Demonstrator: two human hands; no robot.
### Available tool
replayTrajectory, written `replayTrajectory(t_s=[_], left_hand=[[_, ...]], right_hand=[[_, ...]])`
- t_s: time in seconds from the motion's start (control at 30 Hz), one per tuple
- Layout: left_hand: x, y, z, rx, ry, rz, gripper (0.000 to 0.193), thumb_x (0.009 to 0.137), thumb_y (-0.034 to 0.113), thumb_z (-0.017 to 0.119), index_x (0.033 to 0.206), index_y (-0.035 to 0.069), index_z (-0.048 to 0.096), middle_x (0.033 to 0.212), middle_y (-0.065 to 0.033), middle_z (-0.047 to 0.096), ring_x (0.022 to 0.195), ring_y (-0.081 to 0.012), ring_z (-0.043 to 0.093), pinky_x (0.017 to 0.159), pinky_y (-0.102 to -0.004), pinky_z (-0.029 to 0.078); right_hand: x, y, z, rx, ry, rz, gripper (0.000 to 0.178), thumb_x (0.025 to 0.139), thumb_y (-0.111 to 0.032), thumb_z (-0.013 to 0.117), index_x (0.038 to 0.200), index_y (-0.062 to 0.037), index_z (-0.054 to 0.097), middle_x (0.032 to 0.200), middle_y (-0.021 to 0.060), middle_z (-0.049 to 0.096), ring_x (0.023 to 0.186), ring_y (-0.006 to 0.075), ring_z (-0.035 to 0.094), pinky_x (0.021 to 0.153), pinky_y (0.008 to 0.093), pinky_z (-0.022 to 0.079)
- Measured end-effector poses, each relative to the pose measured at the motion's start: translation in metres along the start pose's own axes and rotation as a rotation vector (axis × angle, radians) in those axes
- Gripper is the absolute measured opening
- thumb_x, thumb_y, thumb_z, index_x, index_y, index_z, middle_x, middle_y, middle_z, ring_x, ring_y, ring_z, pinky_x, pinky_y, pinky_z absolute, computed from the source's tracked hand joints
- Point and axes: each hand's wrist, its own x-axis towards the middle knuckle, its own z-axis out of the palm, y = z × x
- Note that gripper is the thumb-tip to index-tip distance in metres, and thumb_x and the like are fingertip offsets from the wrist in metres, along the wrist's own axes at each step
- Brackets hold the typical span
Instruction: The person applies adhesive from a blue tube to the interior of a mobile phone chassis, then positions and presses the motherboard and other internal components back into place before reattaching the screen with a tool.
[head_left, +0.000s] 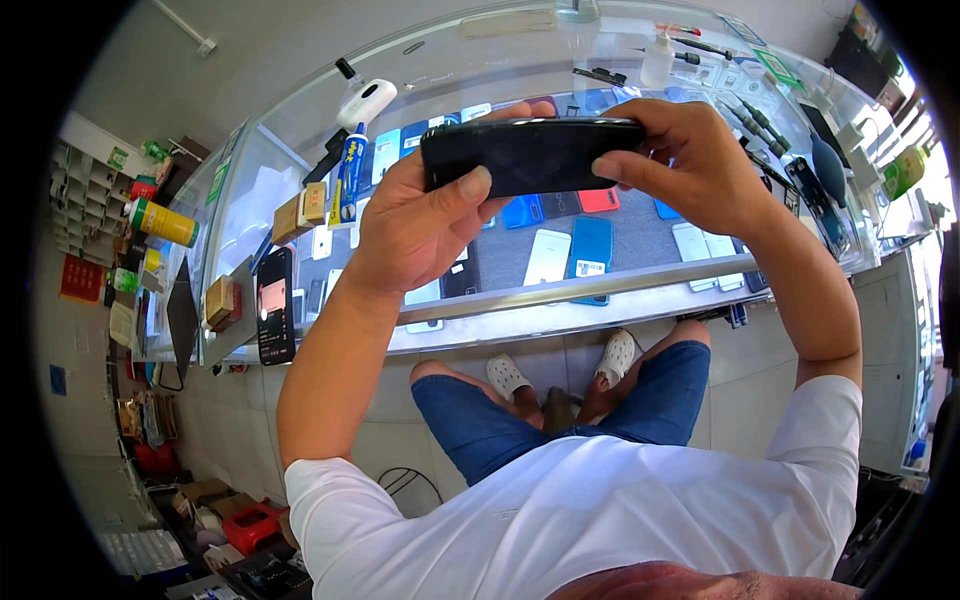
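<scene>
A black smartphone (535,157) is held sideways in both hands above a glass display counter (620,272). My left hand (425,215) grips its left end, thumb on the dark face and fingers behind. At the other end, my right hand (690,165) pinches the upper right corner, its thumb pressed on the face. The phone's face is dark. Below it, through the glass, several phones and phone backs show, among them a white one (547,258) and a dark blue one (591,248).
A blue and yellow glue tube (348,175), small cardboard boxes (298,213) and a lit phone (275,305) lie to the left. A white rounded device (367,103) stands behind them. Screwdrivers (755,125), a clear bottle (657,60) and a dark blower bulb (828,168) sit at the right.
</scene>
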Motion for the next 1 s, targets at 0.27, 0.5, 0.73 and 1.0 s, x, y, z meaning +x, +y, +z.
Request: replayTrajectory(t_s=[0.27,0.5,0.73,1.0], left_hand=[[-0.004,-0.001,-0.010,0.189,0.026,-0.015,0.049,0.102,0.004,0.065,0.149,-0.004,0.054,0.148,-0.0244,0.058,0.135,-0.0330,0.059,0.113,-0.0495,0.054],[-0.003,0.003,-0.012,0.364,0.195,0.044,0.036,0.093,-0.001,0.078,0.128,-0.002,0.073,0.109,-0.0133,0.076,0.096,-0.0201,0.075,0.086,-0.0390,0.069],[-0.003,-0.004,-0.012,0.315,0.209,0.047,0.032,0.095,0.004,0.078,0.126,-0.002,0.074,0.105,-0.0139,0.078,0.095,-0.0203,0.077,0.083,-0.0374,0.070],[-0.006,-0.004,-0.022,0.346,0.124,0.062,0.035,0.098,0.006,0.075,0.130,-0.006,0.070,0.118,-0.0209,0.075,0.103,-0.0285,0.077,0.090,-0.0437,0.069]], right_hand=[[-0.001,-0.006,-0.005,-0.031,0.009,-0.047,0.024,0.093,-0.015,0.081,0.111,0.0009,0.076,0.082,0.0089,0.073,0.071,0.0117,0.068,0.066,0.0273,0.055],[0.000,0.009,0.004,-0.063,0.138,-0.190,0.028,0.093,-0.019,0.083,0.114,-0.0013,0.076,0.067,0.0079,0.065,0.055,0.0110,0.052,0.052,0.0296,0.042],[-0.001,0.008,0.007,-0.066,0.134,-0.188,0.024,0.092,-0.018,0.083,0.108,-0.0007,0.077,0.065,0.0091,0.065,0.052,0.0120,0.053,0.051,0.0293,0.044],[-0.001,0.005,0.005,-0.115,0.133,-0.245,0.021,0.092,-0.018,0.083,0.105,-0.0017,0.077,0.064,0.0085,0.063,0.053,0.0129,0.052,0.052,0.0302,0.042]])
